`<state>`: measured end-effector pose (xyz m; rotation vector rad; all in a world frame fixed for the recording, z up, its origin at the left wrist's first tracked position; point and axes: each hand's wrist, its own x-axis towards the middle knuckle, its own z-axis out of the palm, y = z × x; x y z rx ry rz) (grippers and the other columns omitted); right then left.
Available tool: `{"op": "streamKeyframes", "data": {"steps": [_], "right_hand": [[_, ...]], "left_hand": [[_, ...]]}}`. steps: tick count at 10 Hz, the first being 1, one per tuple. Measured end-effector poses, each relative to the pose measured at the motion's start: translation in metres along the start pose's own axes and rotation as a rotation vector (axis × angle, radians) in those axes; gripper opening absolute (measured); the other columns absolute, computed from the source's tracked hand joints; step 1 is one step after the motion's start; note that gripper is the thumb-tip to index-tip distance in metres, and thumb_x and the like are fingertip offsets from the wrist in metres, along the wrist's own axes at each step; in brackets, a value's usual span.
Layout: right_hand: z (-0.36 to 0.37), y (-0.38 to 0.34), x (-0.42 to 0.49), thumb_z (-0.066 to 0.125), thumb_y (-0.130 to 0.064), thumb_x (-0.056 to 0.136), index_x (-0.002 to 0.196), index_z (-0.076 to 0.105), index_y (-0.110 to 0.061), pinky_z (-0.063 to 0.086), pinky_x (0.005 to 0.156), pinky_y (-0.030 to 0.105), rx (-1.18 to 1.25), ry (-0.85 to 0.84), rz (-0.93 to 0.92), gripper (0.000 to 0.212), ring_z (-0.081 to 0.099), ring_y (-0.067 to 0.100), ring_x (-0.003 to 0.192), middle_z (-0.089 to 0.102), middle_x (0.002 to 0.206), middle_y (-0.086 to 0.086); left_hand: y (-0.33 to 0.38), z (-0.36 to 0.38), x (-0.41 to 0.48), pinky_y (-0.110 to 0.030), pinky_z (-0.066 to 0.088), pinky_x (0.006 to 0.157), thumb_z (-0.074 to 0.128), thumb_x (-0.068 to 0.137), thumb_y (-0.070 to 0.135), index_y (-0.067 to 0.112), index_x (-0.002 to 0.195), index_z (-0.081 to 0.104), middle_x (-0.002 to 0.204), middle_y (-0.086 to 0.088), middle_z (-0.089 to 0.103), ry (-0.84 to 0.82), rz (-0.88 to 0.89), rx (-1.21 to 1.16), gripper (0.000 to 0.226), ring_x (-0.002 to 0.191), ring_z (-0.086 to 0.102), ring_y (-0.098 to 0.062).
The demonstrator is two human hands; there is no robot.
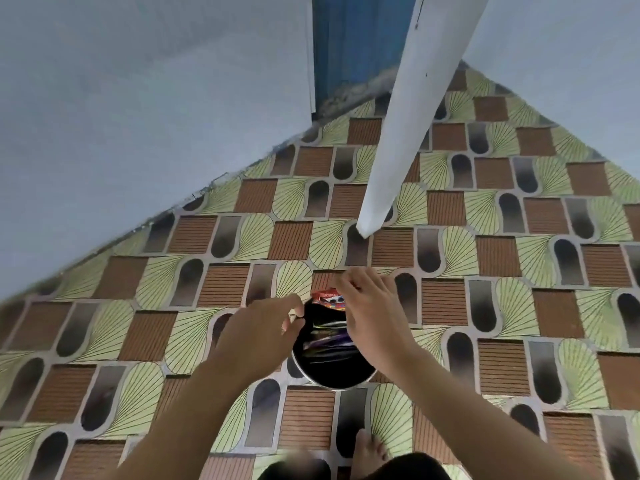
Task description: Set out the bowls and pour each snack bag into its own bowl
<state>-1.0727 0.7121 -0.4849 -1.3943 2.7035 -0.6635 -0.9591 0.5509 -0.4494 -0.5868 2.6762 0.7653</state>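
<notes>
A black plastic bag (332, 362) sits in a metal bowl (346, 386) on the patterned floor in front of me. Snack packets show in the bag's mouth: a red one (327, 295) at the far edge and purple ones (325, 342) deeper in. My left hand (258, 332) pinches the bag's left rim. My right hand (370, 306) has its fingers curled over the bag's right rim next to the red packet. The bag hides the inside of the bowl.
The patterned vinyl floor (485, 306) spreads out all around. A pale wall (138, 116) runs along the left. A white door edge (405, 133) reaches down toward the bowl, with a blue door (349, 46) behind. My bare foot (369, 455) lies near the bottom edge.
</notes>
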Motion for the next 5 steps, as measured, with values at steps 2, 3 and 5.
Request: {"op": "streamKeyframes", "data": {"steps": [2, 3, 5], "right_hand": [[0.097, 0.038, -0.009, 0.084, -0.007, 0.068, 0.114, 0.063, -0.018, 0.054, 0.088, 0.045, -0.032, -0.163, 0.062, 0.052, 0.064, 0.023, 0.101, 0.067, 0.110, 0.001], [0.115, 0.045, -0.012, 0.077, -0.019, 0.081, 0.113, 0.067, -0.020, 0.053, 0.091, 0.043, -0.073, -0.205, 0.077, 0.034, 0.065, 0.022, 0.103, 0.069, 0.111, -0.001], [0.057, 0.013, 0.001, 0.052, -0.038, 0.099, 0.106, 0.069, -0.024, 0.052, 0.087, 0.036, 0.033, -0.193, 0.049, 0.024, 0.067, 0.013, 0.089, 0.071, 0.097, -0.009]], "left_hand": [[-0.036, 0.063, 0.045, -0.038, 0.057, 0.080, 0.052, 0.100, 0.041, 0.037, 0.112, 0.058, 0.095, 0.013, 0.070, -0.068, -0.014, 0.058, 0.014, 0.086, 0.066, -0.009], [-0.041, 0.073, 0.055, -0.038, 0.057, 0.081, 0.051, 0.100, 0.042, 0.036, 0.113, 0.058, 0.094, 0.013, 0.070, -0.090, -0.009, 0.079, 0.015, 0.088, 0.065, -0.009], [-0.019, 0.025, 0.032, -0.026, 0.054, 0.070, 0.051, 0.100, 0.044, 0.038, 0.106, 0.059, 0.089, 0.016, 0.068, 0.051, 0.001, -0.002, 0.012, 0.077, 0.064, -0.002]]}}
